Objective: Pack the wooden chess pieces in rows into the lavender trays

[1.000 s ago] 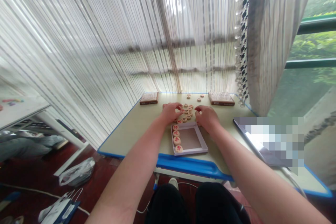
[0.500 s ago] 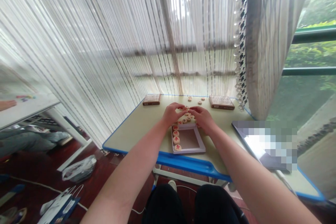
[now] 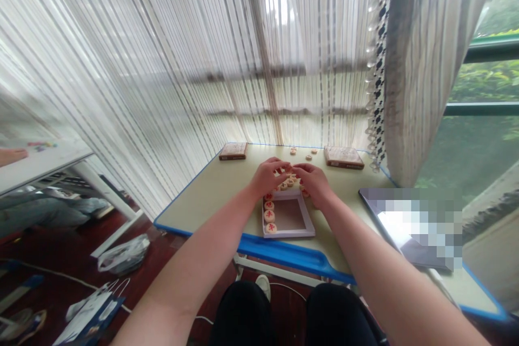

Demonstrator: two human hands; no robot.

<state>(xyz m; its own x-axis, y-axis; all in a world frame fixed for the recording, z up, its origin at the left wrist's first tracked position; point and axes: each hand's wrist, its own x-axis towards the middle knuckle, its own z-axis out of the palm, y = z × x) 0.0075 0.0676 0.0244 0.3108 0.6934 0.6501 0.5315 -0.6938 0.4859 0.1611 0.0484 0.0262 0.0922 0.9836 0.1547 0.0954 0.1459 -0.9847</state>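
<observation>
My left hand and my right hand meet above the far side of an open box. Their fingertips close from both sides on Chinese chess pieces, partly covered by the fingers. Inside the pale box, a column of round wooden pieces with red characters lies along the left wall; the brown floor shows beside it. More loose pieces lie just beyond the box, below my hands. One piece sits by my right wrist, partly hidden.
Several pieces lie at the table's far edge. Two flat brown boxes stand at the back left and right. A tablet-like device is on the right. Another person's hand rests on a white table at far left.
Both hands stay together over the loose pieces, with fingers slightly shifted around the ones held. The view has turned a little; the box's column of pieces looks the same.
</observation>
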